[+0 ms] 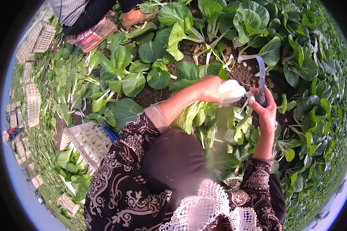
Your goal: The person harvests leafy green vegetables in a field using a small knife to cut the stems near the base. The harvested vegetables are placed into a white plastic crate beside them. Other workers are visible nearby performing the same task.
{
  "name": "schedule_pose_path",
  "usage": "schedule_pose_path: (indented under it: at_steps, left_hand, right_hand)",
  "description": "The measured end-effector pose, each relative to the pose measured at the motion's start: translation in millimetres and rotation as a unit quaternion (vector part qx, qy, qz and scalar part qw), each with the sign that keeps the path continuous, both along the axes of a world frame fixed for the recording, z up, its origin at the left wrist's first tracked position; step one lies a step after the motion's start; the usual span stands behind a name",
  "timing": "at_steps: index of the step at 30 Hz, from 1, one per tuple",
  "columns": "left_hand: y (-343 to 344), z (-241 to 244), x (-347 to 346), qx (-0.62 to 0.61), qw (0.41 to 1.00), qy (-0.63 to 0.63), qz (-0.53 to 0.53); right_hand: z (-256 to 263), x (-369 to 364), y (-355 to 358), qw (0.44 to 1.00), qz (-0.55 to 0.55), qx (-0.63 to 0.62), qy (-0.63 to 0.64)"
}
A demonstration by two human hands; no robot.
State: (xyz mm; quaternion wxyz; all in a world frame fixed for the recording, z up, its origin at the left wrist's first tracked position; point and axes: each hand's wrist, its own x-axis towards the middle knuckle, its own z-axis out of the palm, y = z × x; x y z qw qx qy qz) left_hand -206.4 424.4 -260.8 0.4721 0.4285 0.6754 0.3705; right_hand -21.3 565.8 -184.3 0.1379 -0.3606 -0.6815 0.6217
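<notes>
My left hand is closed around a head of bok choy, its thick white stalk base turned to the right and its leaves hanging below my wrist. Close by, my right hand grips a sickle by the dark handle, the curved blade rising away from me. A small pale piece of stem or root lies at the thumb of that hand, touching or nearly touching the cut base. Under both hands are loose green leaves and bare brown soil.
Growing bok choy fills the right side. Cut plants lie ahead and left. A white plastic crate with greens stands at my left, more crates beyond. Another person's shoe and a pink-patterned bag are at upper left.
</notes>
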Motion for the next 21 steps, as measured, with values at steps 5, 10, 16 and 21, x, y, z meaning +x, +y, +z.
schedule_pose_path:
  at_steps: [5, 10, 16, 21]
  left_hand:
    - [-14, 63, 15, -0.016, 0.978, 0.202, -0.045]
    - [-38, 90, 24, 0.016, 0.959, 0.284, -0.007]
    - [-75, 123, 35, 0.145, 0.916, 0.373, 0.040]
    - [-114, 151, 39, 0.173, 0.865, 0.449, 0.144]
  right_hand:
    - [16, -3, -15, 0.996, 0.043, 0.058, -0.048]
    - [40, 5, -34, 0.993, 0.068, 0.076, -0.055]
    - [65, 14, -67, 0.999, 0.019, 0.037, 0.002]
    - [94, 26, -85, 0.995, -0.013, 0.023, 0.095]
